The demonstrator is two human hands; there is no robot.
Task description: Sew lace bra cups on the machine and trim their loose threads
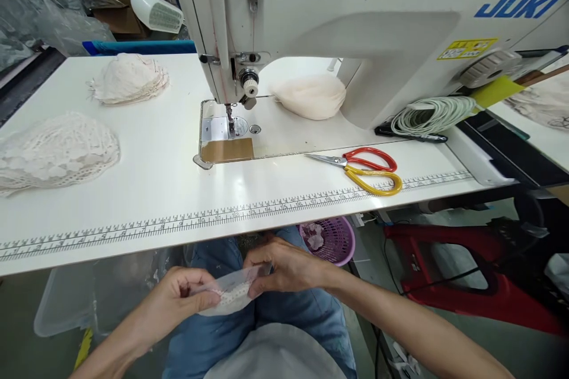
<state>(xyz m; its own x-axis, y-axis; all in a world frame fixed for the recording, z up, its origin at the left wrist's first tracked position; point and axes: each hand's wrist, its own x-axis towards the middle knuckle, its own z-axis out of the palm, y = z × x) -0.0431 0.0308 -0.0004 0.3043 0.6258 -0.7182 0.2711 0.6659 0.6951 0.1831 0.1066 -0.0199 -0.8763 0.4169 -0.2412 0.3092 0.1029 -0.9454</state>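
Over my lap, below the table's front edge, a small white lace piece (233, 295) with a sheer layer is stretched between my hands. My left hand (189, 296) pinches its left end between thumb and fingers. The right end is pinched by my right hand (278, 266). Above them stands a white sewing machine (347, 23), its presser foot (230, 121) over the metal plate. A pale cream fabric stack (311, 96) rests under the machine's arm.
Two lace stacks, one nearer (57, 151) and one farther (128, 78), lie on the table (155, 160) at left. Scissors (373, 170) lie right of the needle area, near coiled cord (431, 115). A purple basket (333, 240) sits below the edge.
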